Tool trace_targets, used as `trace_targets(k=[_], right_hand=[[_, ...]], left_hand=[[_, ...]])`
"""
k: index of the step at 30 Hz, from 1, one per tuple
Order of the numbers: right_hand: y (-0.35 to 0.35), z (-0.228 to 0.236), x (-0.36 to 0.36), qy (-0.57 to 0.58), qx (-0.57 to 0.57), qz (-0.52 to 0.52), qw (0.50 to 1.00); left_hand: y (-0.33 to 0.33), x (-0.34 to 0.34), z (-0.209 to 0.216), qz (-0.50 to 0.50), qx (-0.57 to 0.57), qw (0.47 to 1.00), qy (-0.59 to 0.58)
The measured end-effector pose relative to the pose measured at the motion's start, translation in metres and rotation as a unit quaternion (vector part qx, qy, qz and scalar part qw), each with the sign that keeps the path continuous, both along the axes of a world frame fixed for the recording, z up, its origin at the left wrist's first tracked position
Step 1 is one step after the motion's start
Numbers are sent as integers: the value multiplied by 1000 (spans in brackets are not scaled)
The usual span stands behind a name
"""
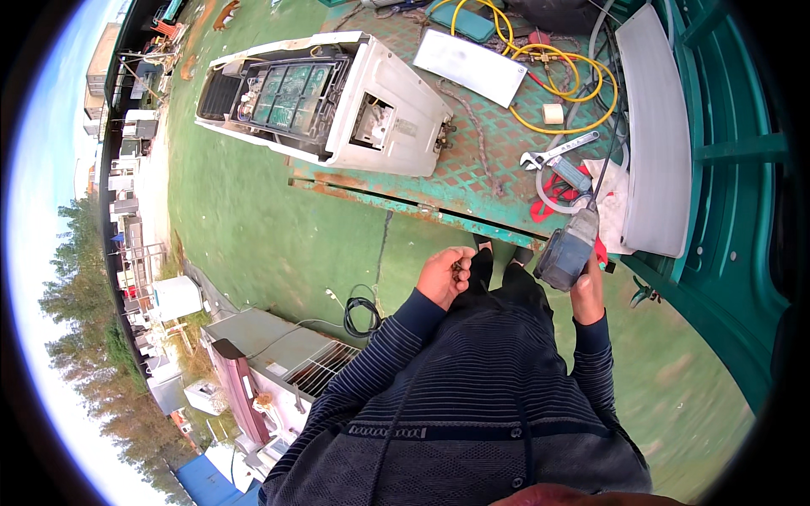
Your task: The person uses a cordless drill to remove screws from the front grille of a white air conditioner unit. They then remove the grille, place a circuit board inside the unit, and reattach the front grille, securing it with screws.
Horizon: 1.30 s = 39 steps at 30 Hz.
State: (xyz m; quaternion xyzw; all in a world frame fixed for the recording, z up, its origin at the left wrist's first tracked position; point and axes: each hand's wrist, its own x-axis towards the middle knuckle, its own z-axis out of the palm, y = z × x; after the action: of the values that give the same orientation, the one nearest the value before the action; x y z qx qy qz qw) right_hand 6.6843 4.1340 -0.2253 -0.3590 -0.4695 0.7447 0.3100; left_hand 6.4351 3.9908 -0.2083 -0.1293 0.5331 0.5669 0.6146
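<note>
While the right hand [588,291] holds a dark power tool [567,253] over the near right corner of the green metal platform [405,198], the left hand [445,277] curls narrowly around small dark bits [458,271], too small to identify, just outside the near edge. The power tool hides part of that corner. Just beyond it, a red strap [540,209], a small blue-grey tool [570,174], an adjustable wrench [561,150] and a pale cloth [614,187] crowd together. A long pale panel [657,135] stands along the right edge, before the green side wall [737,198]. Farther in, a cream roll [553,114] lies inside loops of yellow hose [615,97], which meet a white rectangular panel [470,67] toward the far edge. An opened white appliance unit [396,122] rests at the left end, jutting past the left edge; its inner frame [291,97] shows. Below, black cable [362,317] coils on the green ground [278,219], near a grey cabinet [261,341].
</note>
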Motion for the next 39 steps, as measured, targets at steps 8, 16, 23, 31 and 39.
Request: trace_targets(k=[8,16,23,31,39], right_hand=[[3,-37,-19,19,-89,0,996],[13,-89,-41,73,-170,20,983],[34,-121,-63,64,-175,28,982],[73,-187,-107,-79,-29,97,992],[66,-183,-120,-168,4,150,974]], left_hand=[[-9,-3,-8,-6,4,1000,4],[-20,-3,-5,0,-6,1000,8],[-33,-2,-8,33,-21,999,6],[-24,-12,29,24,104,994,-34],[21,-67,193,-124,280,902,305]])
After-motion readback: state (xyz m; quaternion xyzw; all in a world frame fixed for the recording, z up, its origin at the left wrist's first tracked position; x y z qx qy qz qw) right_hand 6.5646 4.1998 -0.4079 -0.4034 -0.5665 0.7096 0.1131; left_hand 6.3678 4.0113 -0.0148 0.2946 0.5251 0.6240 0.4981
